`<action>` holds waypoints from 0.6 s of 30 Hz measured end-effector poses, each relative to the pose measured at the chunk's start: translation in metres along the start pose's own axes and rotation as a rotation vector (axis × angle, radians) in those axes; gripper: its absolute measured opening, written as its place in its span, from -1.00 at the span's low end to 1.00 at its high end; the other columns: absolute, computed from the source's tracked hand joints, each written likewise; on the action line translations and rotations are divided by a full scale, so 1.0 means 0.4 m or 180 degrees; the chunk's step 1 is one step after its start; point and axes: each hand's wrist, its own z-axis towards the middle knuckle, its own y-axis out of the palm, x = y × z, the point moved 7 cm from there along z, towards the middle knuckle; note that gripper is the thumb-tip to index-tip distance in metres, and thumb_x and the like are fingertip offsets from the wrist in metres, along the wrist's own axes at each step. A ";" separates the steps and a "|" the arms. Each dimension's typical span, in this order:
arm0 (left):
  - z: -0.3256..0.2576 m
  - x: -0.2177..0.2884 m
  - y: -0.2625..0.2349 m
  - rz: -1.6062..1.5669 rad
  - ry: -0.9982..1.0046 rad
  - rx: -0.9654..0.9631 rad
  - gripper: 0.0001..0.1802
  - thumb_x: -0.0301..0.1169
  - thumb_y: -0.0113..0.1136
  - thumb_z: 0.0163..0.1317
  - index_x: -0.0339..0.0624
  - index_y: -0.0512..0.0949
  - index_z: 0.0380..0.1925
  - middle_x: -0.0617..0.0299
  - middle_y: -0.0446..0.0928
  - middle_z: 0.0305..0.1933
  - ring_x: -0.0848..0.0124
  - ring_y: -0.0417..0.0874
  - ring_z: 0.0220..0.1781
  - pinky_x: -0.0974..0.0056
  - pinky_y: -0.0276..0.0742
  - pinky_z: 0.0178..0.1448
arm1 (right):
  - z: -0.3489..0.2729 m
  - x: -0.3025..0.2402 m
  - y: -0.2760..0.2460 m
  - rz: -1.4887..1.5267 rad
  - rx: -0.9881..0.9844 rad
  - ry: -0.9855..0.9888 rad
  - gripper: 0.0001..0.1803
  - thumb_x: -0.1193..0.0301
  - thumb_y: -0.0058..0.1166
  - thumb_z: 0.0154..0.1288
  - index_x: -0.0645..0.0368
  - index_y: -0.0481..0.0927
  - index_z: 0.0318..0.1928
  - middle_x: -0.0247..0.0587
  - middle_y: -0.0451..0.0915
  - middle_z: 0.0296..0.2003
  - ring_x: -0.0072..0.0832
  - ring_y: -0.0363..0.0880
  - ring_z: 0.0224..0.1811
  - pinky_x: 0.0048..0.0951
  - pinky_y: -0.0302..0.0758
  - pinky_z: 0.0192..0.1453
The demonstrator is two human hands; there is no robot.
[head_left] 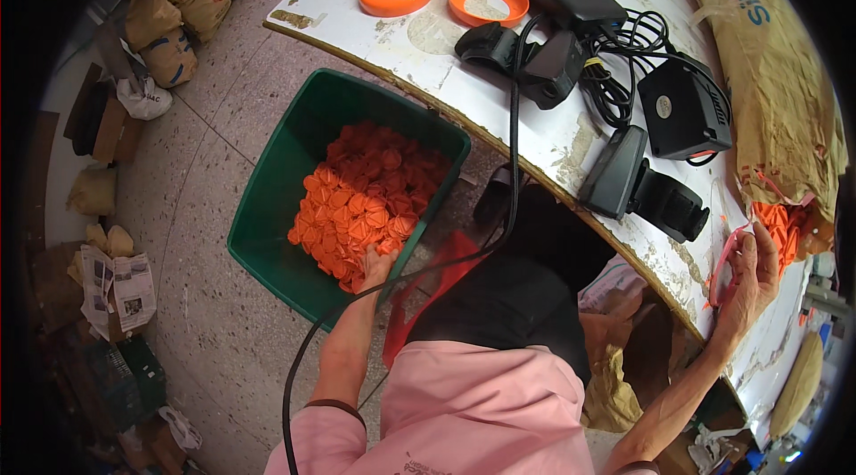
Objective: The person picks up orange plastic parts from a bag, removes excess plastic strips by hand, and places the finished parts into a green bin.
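Your left hand lay open among the orange pieces in the green bin on the floor; your right hand pinched a pink strip at the worktop edge. Risk: black cable crossing your left arm could snag and drag devices off

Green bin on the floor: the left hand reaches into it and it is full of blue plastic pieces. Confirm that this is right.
Not quite. The head view shows the green bin holding orange plastic pieces, not blue. The rest stands: it sits on the floor and the left hand reaches into it.
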 end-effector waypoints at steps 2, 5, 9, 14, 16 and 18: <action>0.006 0.011 -0.002 -0.0132 0.0217 0.0073 -0.09 -0.12 0.36 -0.05 -0.29 0.24 0.28 -0.27 0.29 0.28 -0.05 0.30 0.33 0.07 0.23 0.34 | -0.004 -0.005 0.009 -0.0140 0.0077 0.0043 -0.67 0.38 0.14 0.31 0.28 0.55 0.02 -0.26 0.60 -0.20 -0.63 0.55 -0.23 -0.63 0.50 -0.12; -0.013 0.060 -0.008 0.0023 0.0773 0.0559 -0.14 -0.16 0.34 -0.01 -0.31 0.23 0.26 -0.24 0.15 0.35 -0.12 0.11 0.40 -0.05 0.15 0.37 | -0.006 -0.027 0.001 -0.0181 0.0172 -0.0075 -0.71 0.40 0.15 0.29 0.27 0.58 -0.02 -0.29 0.61 -0.23 -0.63 0.55 -0.24 -0.62 0.48 -0.13; -0.018 0.056 -0.036 0.0219 0.1585 0.0856 -0.24 -0.20 0.32 -0.03 -0.35 0.35 0.17 -0.23 0.39 0.12 -0.07 0.36 0.20 0.05 0.24 0.31 | -0.018 -0.050 0.019 -0.0091 0.0217 -0.0040 -0.79 0.49 0.10 0.27 0.27 0.60 -0.10 -0.33 0.60 -0.27 -0.62 0.52 -0.28 -0.60 0.44 -0.18; -0.228 0.169 -0.100 -0.0313 0.2458 0.0374 -0.48 -0.46 0.17 0.12 -0.40 0.41 0.11 -0.09 0.46 0.13 0.15 0.49 0.16 0.17 0.33 0.27 | 0.020 -0.026 0.009 0.0642 0.0154 0.0108 -0.82 0.54 0.11 0.25 0.32 0.58 -0.14 -0.29 0.62 -0.34 -0.60 0.58 -0.31 -0.56 0.52 -0.19; -0.325 0.245 -0.110 -0.0685 0.2744 -0.0057 -0.51 -0.54 0.16 0.12 -0.40 0.42 0.10 -0.03 0.50 0.06 0.22 0.54 0.09 0.20 0.42 0.20 | 0.062 -0.013 -0.056 0.0377 0.0375 -0.0175 -0.78 0.54 0.12 0.22 0.34 0.57 -0.12 -0.25 0.63 -0.30 -0.57 0.59 -0.27 -0.56 0.52 -0.15; -0.479 0.342 -0.140 -0.0871 0.2787 -0.0497 -0.53 -0.62 0.14 0.12 -0.38 0.43 0.09 0.07 0.56 -0.09 0.32 0.61 -0.06 0.29 0.51 0.05 | 0.114 0.010 -0.117 0.0072 0.0580 -0.0560 -0.72 0.53 0.14 0.17 0.33 0.57 -0.09 -0.22 0.64 -0.28 -0.52 0.59 -0.23 -0.53 0.51 -0.11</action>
